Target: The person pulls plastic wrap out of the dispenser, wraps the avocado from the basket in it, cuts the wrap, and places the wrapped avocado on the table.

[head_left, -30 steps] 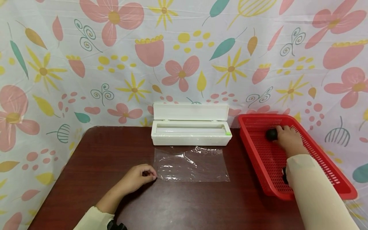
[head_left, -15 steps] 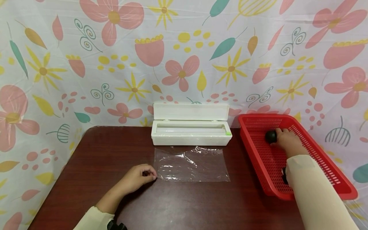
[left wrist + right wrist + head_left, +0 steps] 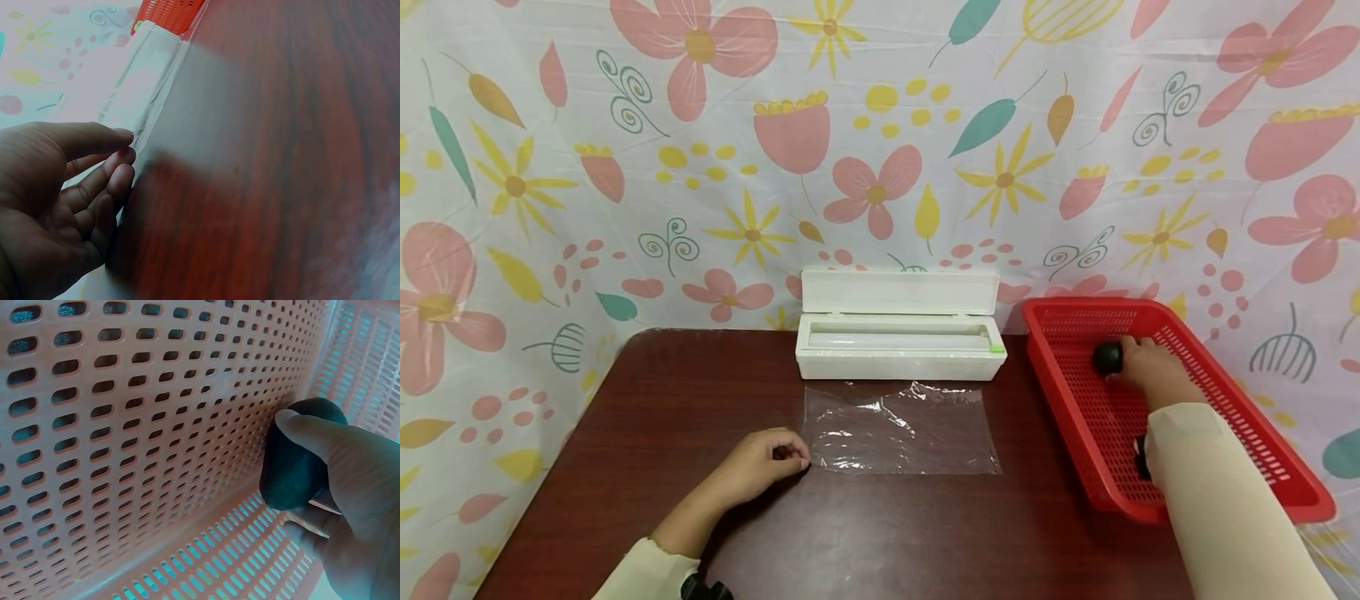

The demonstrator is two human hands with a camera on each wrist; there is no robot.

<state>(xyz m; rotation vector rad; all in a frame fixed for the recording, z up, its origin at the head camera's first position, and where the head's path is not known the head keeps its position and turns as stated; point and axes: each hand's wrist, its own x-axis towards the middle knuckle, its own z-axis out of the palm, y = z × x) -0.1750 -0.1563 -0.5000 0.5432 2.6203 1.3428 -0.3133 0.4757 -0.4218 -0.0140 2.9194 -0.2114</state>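
Fingers (image 3: 90,187) of the left hand (image 3: 756,462) curl loosely toward the thumb (image 3: 94,139) at the near left corner of a clear plastic film (image 3: 898,429); from my feed I cannot tell whether they pinch it. Right of that hand, the film lies on a dark red table (image 3: 925,533). Well off to its right, I see the right hand (image 3: 1157,371) grasping a dark rounded object (image 3: 294,465) inside a red basket (image 3: 1067,425). Ahead of the left hand, beyond the film, a white box (image 3: 902,367) stands with its lid (image 3: 898,292) raised. Farther out from both hands, a flowered curtain (image 3: 880,75) hangs behind the table.
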